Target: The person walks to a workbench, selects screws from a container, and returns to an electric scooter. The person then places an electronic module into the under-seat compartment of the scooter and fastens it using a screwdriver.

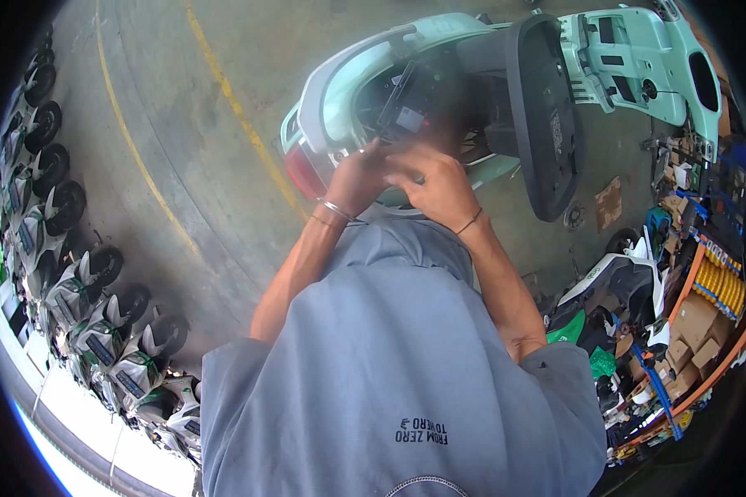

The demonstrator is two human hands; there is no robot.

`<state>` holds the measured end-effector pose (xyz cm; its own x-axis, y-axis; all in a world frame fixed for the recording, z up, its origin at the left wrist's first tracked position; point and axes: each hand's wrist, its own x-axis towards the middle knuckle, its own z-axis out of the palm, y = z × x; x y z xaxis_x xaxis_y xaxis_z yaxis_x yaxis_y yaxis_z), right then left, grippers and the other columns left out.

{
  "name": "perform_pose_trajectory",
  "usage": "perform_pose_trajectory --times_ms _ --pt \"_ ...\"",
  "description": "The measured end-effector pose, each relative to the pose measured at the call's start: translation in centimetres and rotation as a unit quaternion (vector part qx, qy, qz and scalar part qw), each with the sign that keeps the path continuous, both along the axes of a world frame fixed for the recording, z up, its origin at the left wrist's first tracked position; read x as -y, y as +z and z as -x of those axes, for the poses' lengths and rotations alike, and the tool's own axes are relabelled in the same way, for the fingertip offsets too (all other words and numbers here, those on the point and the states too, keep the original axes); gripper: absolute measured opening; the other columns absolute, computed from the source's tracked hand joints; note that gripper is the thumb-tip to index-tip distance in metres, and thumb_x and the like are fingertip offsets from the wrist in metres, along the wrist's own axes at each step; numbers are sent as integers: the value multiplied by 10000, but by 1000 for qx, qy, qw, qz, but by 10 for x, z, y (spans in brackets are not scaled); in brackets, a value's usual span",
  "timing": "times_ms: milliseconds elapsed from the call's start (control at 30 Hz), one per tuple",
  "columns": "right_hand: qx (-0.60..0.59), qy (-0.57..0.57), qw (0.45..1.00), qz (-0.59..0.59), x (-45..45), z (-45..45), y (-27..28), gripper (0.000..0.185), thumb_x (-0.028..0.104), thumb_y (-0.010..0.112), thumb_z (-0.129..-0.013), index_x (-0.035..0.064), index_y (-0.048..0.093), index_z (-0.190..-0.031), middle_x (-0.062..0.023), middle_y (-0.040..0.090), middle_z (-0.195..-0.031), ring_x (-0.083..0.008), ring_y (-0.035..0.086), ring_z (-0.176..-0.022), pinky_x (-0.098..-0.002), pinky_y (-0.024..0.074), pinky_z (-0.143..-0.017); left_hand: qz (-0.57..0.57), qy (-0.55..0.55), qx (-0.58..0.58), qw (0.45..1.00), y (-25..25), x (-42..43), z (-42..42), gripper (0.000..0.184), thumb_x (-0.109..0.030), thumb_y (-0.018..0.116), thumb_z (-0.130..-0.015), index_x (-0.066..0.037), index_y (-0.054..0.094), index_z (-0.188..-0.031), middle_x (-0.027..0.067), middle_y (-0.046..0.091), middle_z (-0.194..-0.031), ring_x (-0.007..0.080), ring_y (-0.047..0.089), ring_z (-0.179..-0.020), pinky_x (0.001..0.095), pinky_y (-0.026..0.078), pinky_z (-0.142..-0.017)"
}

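My left hand (360, 180) and my right hand (439, 182) meet over the near side of a mint-green scooter body (319, 103), in front of its open under-seat area. The fingers of both hands are bent and drawn together, nearly touching each other. A blur in the lens covers the fingertips, so whatever they hold cannot be made out. Just beyond them, inside the opening, lies a dark part with a pale label (409, 119). The raised black seat (547, 116) stands to the right of my right hand, and a red tail light (305, 171) is left of my left hand.
Several parked scooters (108, 348) line the left side. A mint-green front panel (638, 66) extends beyond the seat. At right, a white scooter (613, 282) stands near shelving with cardboard boxes (695, 327) and yellow coils (717, 282). Cardboard (609, 205) lies on the floor.
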<state>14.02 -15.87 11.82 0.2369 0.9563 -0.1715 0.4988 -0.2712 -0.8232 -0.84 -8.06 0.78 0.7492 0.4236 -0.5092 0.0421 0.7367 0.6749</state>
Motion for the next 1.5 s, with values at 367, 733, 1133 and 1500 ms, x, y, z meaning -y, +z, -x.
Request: perform_pose_trajectory --times_ms 367,733,1133,1500 --pt "17 -63 997 29 14 8 -25 162 130 678 -827 64 727 -966 -121 673 -1018 -343 660 -911 -418 529 -802 -109 -19 -49 993 -36 16 0 399 -251 740 -820 -65 648 -1161 98 695 -1091 259 676 -937 331 535 -789" --pt "-2 -68 997 24 15 6 -30 136 150 678 -837 54 724 -923 -126 680 -973 -340 659 -901 -411 528 -793 228 64 -3 972 2 4 -4 439 -263 748 -816 -57 622 -1183 105 695 -1080 265 681 -939 340 540 -774" --pt "28 10 1000 5 22 2 -29 292 129 718 -804 136 654 -1089 -74 634 -1055 -342 655 -904 -426 543 -752 -88 -29 -68 993 -60 16 7 425 -172 772 -769 -58 624 -1151 104 687 -1035 283 673 -920 345 541 -755" --pt "16 2 1000 23 27 6 -39 215 84 671 -830 57 682 -1044 -141 683 -1015 -357 652 -903 -413 530 -774 -70 -65 -72 993 -30 18 13 431 -267 439 -998 73 568 -1229 129 641 -1173 229 608 -1051 364 463 -940"
